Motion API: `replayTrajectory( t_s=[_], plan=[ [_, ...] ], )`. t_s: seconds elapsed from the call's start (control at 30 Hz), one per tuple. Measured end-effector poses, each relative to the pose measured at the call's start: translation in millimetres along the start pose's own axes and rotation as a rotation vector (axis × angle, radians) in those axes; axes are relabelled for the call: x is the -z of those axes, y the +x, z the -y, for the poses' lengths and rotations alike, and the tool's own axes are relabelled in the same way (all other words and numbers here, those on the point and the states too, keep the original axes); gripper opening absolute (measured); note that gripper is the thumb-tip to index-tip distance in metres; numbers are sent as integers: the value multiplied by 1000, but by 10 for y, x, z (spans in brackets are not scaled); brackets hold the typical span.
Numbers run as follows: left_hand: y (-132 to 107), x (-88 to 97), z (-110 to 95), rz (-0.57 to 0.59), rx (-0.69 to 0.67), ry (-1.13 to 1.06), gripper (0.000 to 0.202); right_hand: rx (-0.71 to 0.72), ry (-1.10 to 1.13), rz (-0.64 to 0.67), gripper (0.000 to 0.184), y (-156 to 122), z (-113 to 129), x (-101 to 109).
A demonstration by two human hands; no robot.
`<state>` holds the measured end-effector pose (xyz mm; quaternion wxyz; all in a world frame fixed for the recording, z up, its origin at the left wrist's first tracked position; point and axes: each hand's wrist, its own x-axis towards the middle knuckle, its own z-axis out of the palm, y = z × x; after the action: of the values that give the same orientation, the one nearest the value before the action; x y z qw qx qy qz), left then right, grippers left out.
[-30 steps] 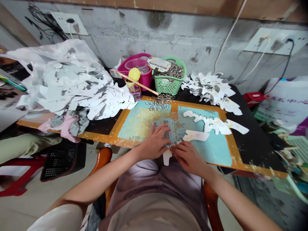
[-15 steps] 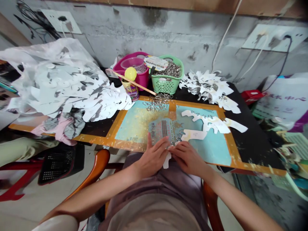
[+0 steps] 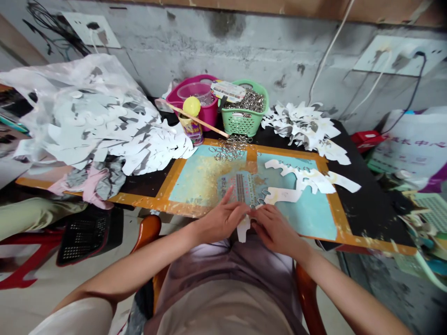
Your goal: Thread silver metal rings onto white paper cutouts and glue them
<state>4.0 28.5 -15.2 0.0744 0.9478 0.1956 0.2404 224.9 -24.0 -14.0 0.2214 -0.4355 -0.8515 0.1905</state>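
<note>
My left hand (image 3: 223, 218) and my right hand (image 3: 275, 228) meet at the near edge of the turquoise mat (image 3: 314, 214), both pinching a small white paper cutout (image 3: 242, 229) that hangs over the edge. A few metal rings (image 3: 258, 201) lie just beyond my fingertips. My left index finger points forward over a printed card (image 3: 240, 186) on the mat. More white cutouts (image 3: 307, 179) lie to the right of my hands.
A green basket (image 3: 244, 122) of metal rings, a pink tub (image 3: 204, 109), a yellow-capped bottle (image 3: 193, 122) and a loose ring pile (image 3: 232, 148) stand at the back. Heaps of paper cutouts (image 3: 104, 125) fill the left and back right (image 3: 307, 128). Black crate (image 3: 87, 232) on the floor, left.
My left hand slid back off the printed card to the near edge and closed on the white cutout beside my right hand. The right hand stayed in place.
</note>
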Motion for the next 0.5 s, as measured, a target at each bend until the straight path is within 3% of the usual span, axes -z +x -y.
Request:
replayTrajectory(
  t_s=[0.23,0.5],
  plan=[
    [-177,-143,-76,-110,63,53,20,-9,26,-4,26,-6,-13,-8],
    [-147,-45,-38,-4,74,92,31,-1,-9,12,25,-8,8,21]
  ],
)
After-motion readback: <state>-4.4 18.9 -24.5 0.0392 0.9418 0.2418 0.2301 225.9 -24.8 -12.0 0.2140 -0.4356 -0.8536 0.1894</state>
